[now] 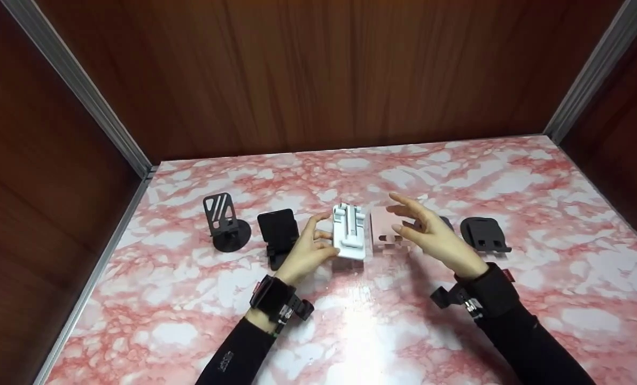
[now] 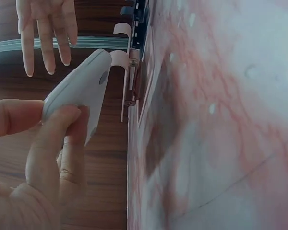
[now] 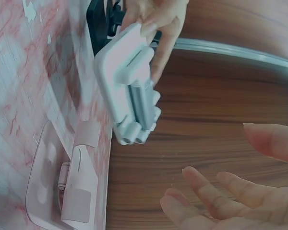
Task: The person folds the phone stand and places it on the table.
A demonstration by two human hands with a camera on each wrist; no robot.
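White folded stand (image 1: pixel 349 235) pinched by left fingers (image 2: pixel 48 143); right fingers (image 1: pixel 410 205) spread, empty

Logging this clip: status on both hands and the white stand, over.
Left hand grips folded white stand, held clear of table. Right hand open, empty. Pink stand sits nearby; nothing seen between right hand and white stand.

left fingers (image 3: pixel 165 51) pinch white stand (image 3: pixel 126 88) | right fingers (image 3: pixel 202 188) spread | pink stand (image 3: pixel 82 175) below
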